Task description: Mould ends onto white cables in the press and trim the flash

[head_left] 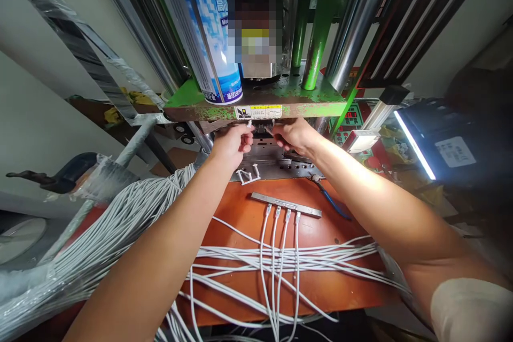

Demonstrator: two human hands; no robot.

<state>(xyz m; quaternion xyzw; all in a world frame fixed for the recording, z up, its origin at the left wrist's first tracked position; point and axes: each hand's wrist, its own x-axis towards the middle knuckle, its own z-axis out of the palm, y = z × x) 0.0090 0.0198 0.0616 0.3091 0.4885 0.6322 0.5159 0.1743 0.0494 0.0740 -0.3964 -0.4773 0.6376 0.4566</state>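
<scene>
My left hand [232,143] reaches under the green plate of the press, its fingers curled closed. A small white piece [249,124] shows at its thumb and fingertips. Opposite it, my right hand [294,134] is closed in a pinch at the same opening; what it grips is too small to make out. Between the hands lies the dark mould area [262,128] of the machine. Below them, a white plastic sprue [249,175] rests on the metal bed. On the orange board, a metal bar [286,205] holds several white cables by their connector ends.
A blue spray can [216,37] stands on the green plate [296,109]. Blue-handled pliers [331,197] lie right of the bar. A thick bundle of white cables [132,214] fills the left side; more cables cross the orange board [320,294]. A lit lamp [414,144] hangs at right.
</scene>
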